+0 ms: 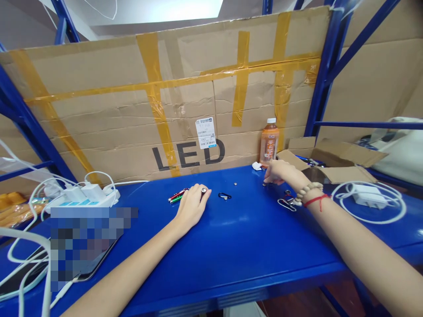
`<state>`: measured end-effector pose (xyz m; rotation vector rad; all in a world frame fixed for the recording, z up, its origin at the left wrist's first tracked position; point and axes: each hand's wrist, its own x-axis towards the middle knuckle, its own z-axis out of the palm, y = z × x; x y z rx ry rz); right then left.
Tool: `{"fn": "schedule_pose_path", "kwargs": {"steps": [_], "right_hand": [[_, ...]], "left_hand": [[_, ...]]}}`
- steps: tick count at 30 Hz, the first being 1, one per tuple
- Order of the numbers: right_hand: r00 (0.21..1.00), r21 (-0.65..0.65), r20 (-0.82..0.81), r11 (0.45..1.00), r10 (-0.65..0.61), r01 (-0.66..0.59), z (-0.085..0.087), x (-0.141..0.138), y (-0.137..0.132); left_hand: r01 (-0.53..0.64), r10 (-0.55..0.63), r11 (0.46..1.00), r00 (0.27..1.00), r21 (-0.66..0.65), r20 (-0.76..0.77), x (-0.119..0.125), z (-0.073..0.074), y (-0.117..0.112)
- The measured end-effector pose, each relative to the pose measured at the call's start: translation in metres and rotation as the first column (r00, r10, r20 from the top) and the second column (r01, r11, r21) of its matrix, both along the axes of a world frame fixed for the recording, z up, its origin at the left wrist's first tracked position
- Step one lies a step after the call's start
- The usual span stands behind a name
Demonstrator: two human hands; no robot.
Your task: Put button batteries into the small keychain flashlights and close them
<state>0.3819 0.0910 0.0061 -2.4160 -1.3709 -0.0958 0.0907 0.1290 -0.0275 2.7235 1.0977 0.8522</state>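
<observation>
My left hand (193, 204) rests on the blue tabletop, its fingers closed around a small dark cylinder with a silver round end (203, 190). Just left of it lie slim red and green metallic pieces (177, 196), partly covered by the hand. A black carabiner (224, 196) lies to its right, with a small round metal piece (235, 184) farther back. My right hand (276, 171) reaches down near the bottle, fingertips pinched at the table over a tiny dark piece (264, 184). Below that wrist is a silver carabiner (287, 204) with small metal parts.
An orange drink bottle (269, 143) and crumpled white paper (256, 166) stand behind my right hand. An open cardboard box (350, 154) and a white charger (368, 196) are at right. A power strip (89, 200) and a tablet (99, 259) are at left. Taped cardboard (185, 110) walls the back.
</observation>
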Motion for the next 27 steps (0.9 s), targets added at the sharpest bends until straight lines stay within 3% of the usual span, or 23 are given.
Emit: {"fn": "schedule_pose_path", "kwargs": {"steps": [4,9,15,19,21,24,27], "right_hand": [[0.993,-0.232,-0.116,0.973,-0.031,0.003,0.005,-0.013,0.001],[0.990,-0.309,-0.122,0.950,-0.074,0.033,0.005,-0.028,0.004],[1.000,-0.202,0.016,0.979,-0.004,0.007,0.009,-0.051,-0.001],[0.982,0.016,0.125,0.989,0.145,-0.148,0.017,-0.074,-0.008],[0.960,0.203,0.116,0.940,0.255,-0.275,0.018,-0.087,-0.009],[0.887,0.434,0.102,0.782,0.450,-0.447,0.014,-0.106,-0.010],[0.719,0.471,0.122,0.598,0.684,-0.649,0.006,-0.121,-0.011]], "left_hand": [[-0.001,0.002,1.000,1.000,0.013,-0.016,0.000,0.000,0.000],[0.002,-0.001,1.000,0.999,0.029,-0.034,0.001,0.000,-0.001],[0.047,-0.046,0.998,0.998,0.039,-0.038,0.000,-0.001,0.001],[0.039,-0.036,0.998,0.997,0.050,-0.064,0.000,-0.002,0.003],[0.039,-0.035,0.998,0.996,0.053,-0.083,0.000,-0.002,0.003],[0.042,-0.035,0.997,0.994,0.066,-0.103,0.001,-0.003,0.004],[0.042,-0.033,0.996,0.993,0.081,-0.117,0.001,-0.004,0.005]]}}
